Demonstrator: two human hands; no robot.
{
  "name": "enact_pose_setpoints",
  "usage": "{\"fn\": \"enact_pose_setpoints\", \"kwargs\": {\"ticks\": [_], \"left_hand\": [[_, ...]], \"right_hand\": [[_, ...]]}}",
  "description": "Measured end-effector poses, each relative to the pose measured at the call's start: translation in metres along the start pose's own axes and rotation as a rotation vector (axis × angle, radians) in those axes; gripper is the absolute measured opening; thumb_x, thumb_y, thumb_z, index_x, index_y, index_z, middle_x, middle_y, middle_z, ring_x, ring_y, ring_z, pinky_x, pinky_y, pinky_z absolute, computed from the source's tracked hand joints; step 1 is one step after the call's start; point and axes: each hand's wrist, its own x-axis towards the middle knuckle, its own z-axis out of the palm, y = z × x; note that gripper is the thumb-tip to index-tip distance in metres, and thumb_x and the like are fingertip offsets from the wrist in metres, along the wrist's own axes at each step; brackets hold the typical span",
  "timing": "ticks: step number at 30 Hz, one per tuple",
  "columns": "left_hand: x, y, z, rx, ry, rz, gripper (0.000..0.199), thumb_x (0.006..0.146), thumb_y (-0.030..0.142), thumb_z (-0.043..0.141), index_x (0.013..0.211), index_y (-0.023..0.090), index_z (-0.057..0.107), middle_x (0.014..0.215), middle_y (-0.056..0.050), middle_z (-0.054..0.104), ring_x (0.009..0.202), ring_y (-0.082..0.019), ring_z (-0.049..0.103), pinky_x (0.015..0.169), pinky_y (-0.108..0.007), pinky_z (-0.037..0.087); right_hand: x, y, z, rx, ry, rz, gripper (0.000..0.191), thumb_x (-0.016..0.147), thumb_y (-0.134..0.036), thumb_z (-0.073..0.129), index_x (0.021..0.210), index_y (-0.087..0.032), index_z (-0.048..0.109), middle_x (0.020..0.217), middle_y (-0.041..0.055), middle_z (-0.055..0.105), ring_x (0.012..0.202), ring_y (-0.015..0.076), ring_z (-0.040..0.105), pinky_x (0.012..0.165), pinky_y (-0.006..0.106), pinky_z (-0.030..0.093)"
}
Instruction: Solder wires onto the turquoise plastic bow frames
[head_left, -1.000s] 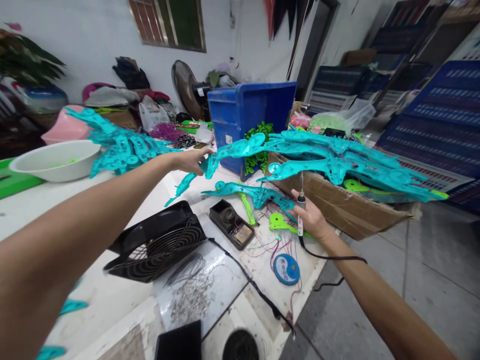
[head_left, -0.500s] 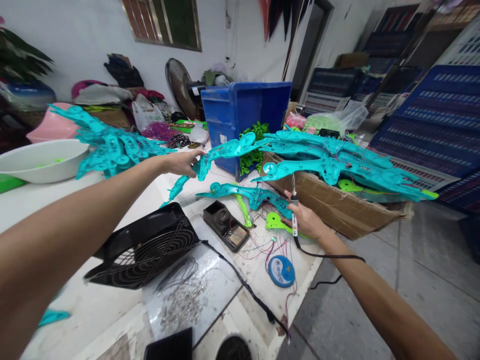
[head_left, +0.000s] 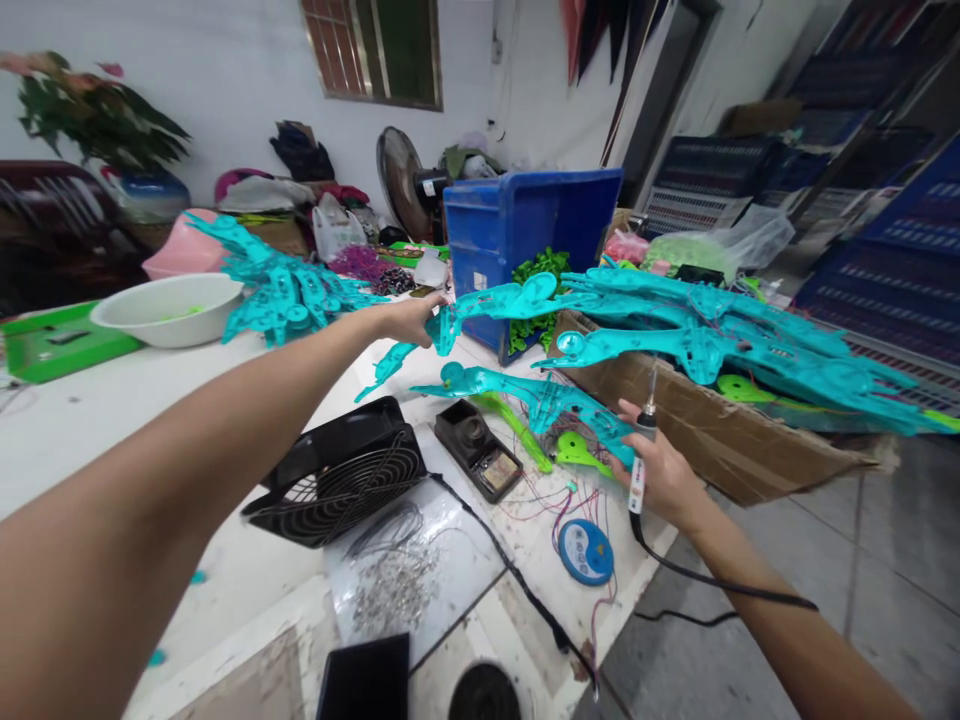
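My left hand (head_left: 415, 320) is closed on a long turquoise plastic part (head_left: 499, 300), whose far end reaches toward the pile at right. In my right hand (head_left: 664, 470) is a soldering iron (head_left: 637, 485), tip upward, its black cord trailing down. The right fingertips also meet the end of a second turquoise part (head_left: 487, 383); whether they grip it is unclear. Lime-green parts (head_left: 574, 450) and thin red wires lie below it. A black soldering iron stand (head_left: 480, 450) sits between the hands, with a blue round disc (head_left: 586, 552) nearer me.
A square black fan (head_left: 341, 480) stands beneath my left forearm. Turquoise parts (head_left: 720, 345) are piled over a cardboard box (head_left: 697, 430) at right, others (head_left: 281, 295) at left. Behind stands a blue crate (head_left: 480, 230); a white basin (head_left: 172, 315) is far left. A black cable (head_left: 502, 570) crosses the table.
The view has turned left, so everything sits farther right. My right hand has shifted slightly right with the soldering iron, and the lower turquoise part has moved along. The left hand keeps its hold.
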Motion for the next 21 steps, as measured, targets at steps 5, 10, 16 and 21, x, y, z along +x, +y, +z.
{"fn": "enact_pose_setpoints", "kwargs": {"ticks": [5,10,16,21], "left_hand": [[-0.007,0.007,-0.016,0.025,0.102,-0.011,0.088,0.061,0.026,0.064,0.139,0.013,0.027,0.117,-0.012,0.061,0.102,-0.025,0.060,0.081,-0.027,0.048],[-0.016,0.013,-0.041,0.077,0.256,-0.046,0.089,0.061,0.026,0.068,0.139,0.015,0.027,0.116,-0.010,0.059,0.106,-0.027,0.058,0.085,-0.028,0.046],[-0.047,0.017,-0.080,0.133,0.436,-0.169,0.090,0.064,0.028,0.074,0.138,0.014,0.027,0.119,-0.013,0.057,0.104,-0.026,0.056,0.081,-0.028,0.043],[-0.091,0.016,-0.116,0.193,0.559,-0.237,0.084,0.071,0.032,0.071,0.139,0.016,0.024,0.114,-0.009,0.058,0.095,-0.020,0.055,0.076,-0.026,0.041]], "right_hand": [[-0.032,-0.007,-0.007,-0.004,0.027,0.053,0.048,0.078,-0.014,0.064,0.119,-0.021,0.040,0.144,0.0200,0.040,0.119,0.0326,0.056,0.090,0.050,0.054],[-0.049,-0.007,0.003,-0.030,0.067,0.083,0.046,0.080,-0.019,0.063,0.120,-0.022,0.040,0.134,0.0192,0.050,0.108,0.0320,0.062,0.082,0.050,0.057],[-0.041,-0.007,0.011,-0.047,0.053,0.093,0.044,0.081,-0.020,0.061,0.121,-0.019,0.042,0.138,0.0201,0.046,0.115,0.0328,0.058,0.088,0.051,0.055],[-0.032,-0.002,0.015,-0.085,0.030,0.054,0.038,0.083,-0.021,0.056,0.119,-0.018,0.046,0.134,0.0191,0.050,0.112,0.0337,0.060,0.086,0.050,0.055]]}}
